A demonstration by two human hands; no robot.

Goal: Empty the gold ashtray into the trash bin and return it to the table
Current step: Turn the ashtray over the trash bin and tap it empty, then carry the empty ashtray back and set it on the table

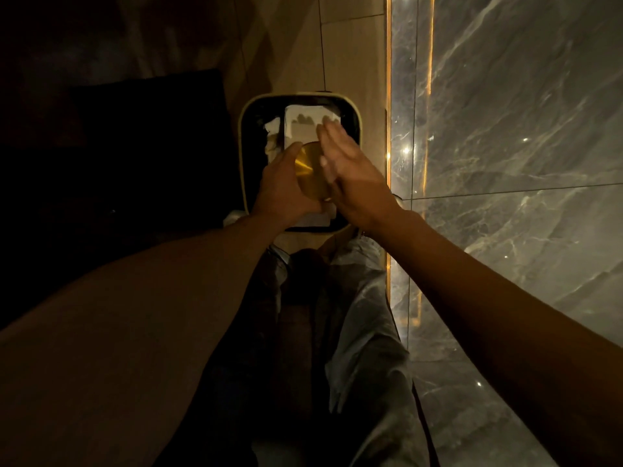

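Note:
The round gold ashtray (310,170) is turned on its side over the trash bin (243,136), its flat underside facing me. My left hand (283,187) grips it from the left. My right hand (350,173) is flat, fingers straight and together, with the palm against or just beside the ashtray's right edge; I cannot tell if they touch. The bin is rectangular with a pale rim and a dark liner, and white paper waste lies inside it. The ashtray's inside is hidden from me.
The bin stands on a beige tiled floor (350,48). A grey marble surface (522,129) with a lit gold strip along its edge runs down the right. Something large and dark (141,146) stands left of the bin. My trousered legs (354,315) are below.

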